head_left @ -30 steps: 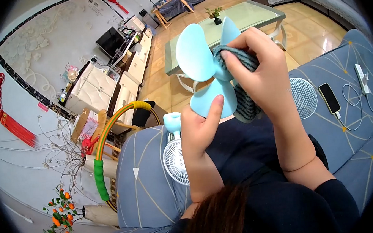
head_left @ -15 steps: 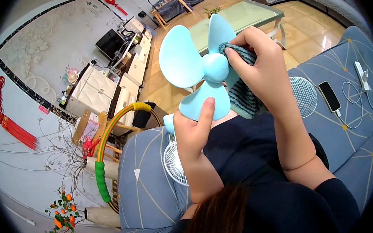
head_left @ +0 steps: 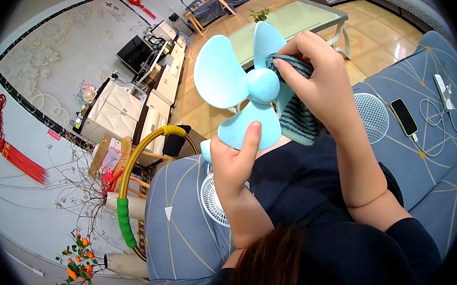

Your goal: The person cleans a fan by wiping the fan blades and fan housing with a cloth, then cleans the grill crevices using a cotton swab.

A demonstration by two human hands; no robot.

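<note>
A light-blue fan blade [head_left: 219,71] with a round hub is held up in front of me. My left hand [head_left: 233,160] pinches its lower blade, thumb on the front face. In my right hand [head_left: 322,77] is a dark teal striped cloth [head_left: 302,117], pressed against the right-hand blade beside the hub; the fingertips behind that blade are hidden. To the left of my lap, a white fan grille [head_left: 212,199] lies partly behind my left forearm. A second white grille [head_left: 372,117] rests on the sofa to the right.
On the blue sofa [head_left: 183,220] at right lie a phone [head_left: 404,118] with a cable and a white power strip [head_left: 443,93]. A green and yellow hoop [head_left: 125,213] leans at left. Ahead stands a glass-topped table [head_left: 304,18].
The fan blade has shifted slightly down and left with a small turn. My right hand and the cloth have moved very little along the right-hand blade.
</note>
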